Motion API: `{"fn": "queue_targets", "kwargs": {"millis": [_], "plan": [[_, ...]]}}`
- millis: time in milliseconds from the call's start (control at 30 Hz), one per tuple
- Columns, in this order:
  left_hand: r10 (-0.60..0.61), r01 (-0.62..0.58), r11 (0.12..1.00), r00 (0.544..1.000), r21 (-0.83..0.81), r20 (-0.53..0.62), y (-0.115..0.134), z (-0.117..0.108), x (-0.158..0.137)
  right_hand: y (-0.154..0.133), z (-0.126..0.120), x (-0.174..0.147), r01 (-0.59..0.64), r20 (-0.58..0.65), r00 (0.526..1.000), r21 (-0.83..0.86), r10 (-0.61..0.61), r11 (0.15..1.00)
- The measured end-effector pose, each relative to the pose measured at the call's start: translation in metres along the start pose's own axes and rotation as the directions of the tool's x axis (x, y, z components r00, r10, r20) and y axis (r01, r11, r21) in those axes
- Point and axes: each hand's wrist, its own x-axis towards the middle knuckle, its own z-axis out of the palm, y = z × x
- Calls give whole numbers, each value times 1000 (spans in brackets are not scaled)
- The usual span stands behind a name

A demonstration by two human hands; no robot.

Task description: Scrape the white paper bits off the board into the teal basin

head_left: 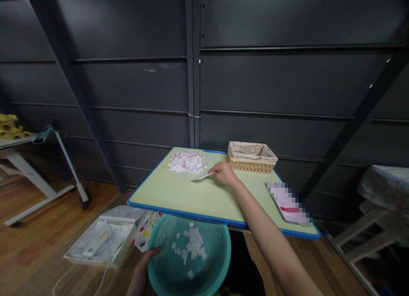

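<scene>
My right hand is closed on a flat whitish card-like piece, its exact kind unclear. It is held low over the pale green tabletop, near a pile of small white and pink paper scraps. Below the table's front edge, my left hand grips the left rim of a teal plastic basket. Several white paper scraps lie inside the basket.
A fabric-lined wicker basket stands at the table's back right. A partly blurred flat item lies at the right edge. An open white box with a cord sits on the floor at left. A dark panelled wall rises behind.
</scene>
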Motion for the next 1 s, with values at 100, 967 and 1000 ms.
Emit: {"fn": "queue_targets", "kwargs": {"millis": [100,967,1000], "plan": [[3,-3,1000,1000,13,2,-1,-2,2,8,-11,-1,-68,20,998,0,68,998],[-4,4,1000,1000,-6,17,0,-1,1,19,-23,-2,-200,-112,977,-217,179,956],[-9,9,1000,1000,-14,9,-1,-2,2,18,-22,-2,-190,-108,979,-212,170,959]]}}
